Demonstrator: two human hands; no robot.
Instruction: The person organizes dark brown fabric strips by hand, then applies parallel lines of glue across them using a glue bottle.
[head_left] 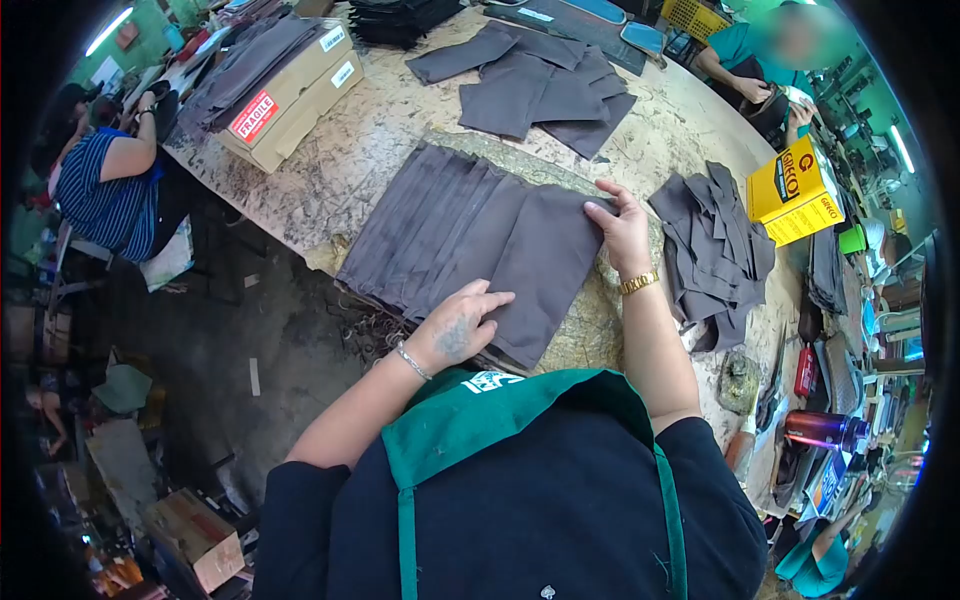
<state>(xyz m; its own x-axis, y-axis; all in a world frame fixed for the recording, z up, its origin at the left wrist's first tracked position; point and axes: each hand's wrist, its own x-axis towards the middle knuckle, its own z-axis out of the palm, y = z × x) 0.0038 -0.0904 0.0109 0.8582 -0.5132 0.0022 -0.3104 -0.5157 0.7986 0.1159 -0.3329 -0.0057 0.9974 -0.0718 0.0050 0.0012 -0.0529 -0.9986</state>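
Observation:
Dark grey-brown fabric pieces (425,230) lie overlapped in a fanned row along the table edge in front of me. The topmost fabric piece (545,265) is at the right end of the row. My right hand (622,232), with a gold watch at the wrist, pinches its upper right corner between thumb and fingers. My left hand (457,328), wearing a bracelet, rests on the fabric near its lower left edge with fingers stretched out. Beneath the row shows a worn, mottled board (590,335).
Loose fabric pieces (545,85) lie farther back, with another heap (712,245) at right. A cardboard box (290,100) stands at left, a yellow can (795,190) at right. Scissors (770,395) and a bottle (825,430) lie right. Co-workers sit at both far sides.

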